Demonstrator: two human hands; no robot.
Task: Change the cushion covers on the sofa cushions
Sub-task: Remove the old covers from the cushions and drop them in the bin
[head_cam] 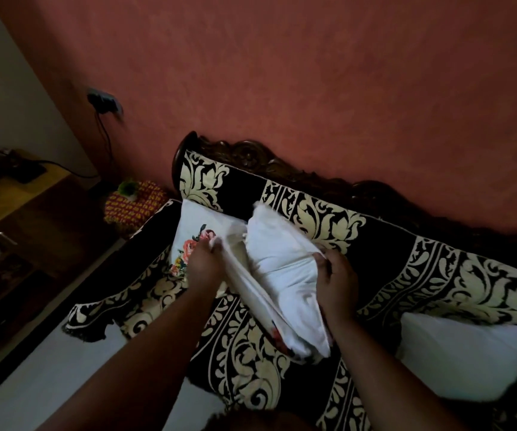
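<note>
A plain white cushion (pixel 279 259) lies on the black-and-cream patterned sofa (pixel 422 275), half inside a white cover (pixel 269 309) whose floral print shows at its lower edge. My left hand (pixel 202 262) grips the cover's open edge on the cushion's left. My right hand (pixel 336 275) clamps the cushion's right side through the fabric. A floral-printed white cushion (pixel 198 237) rests against the sofa's left arm, just behind my left hand. A bare white cushion (pixel 465 356) sits on the seat to the right.
The sofa's carved wooden back (pixel 251 154) meets a red wall. A red-and-yellow patterned object (pixel 132 203) stands on the floor left of the sofa. A dark wooden cabinet (pixel 17 219) with cables fills the far left. Pale floor (pixel 64 368) lies in front.
</note>
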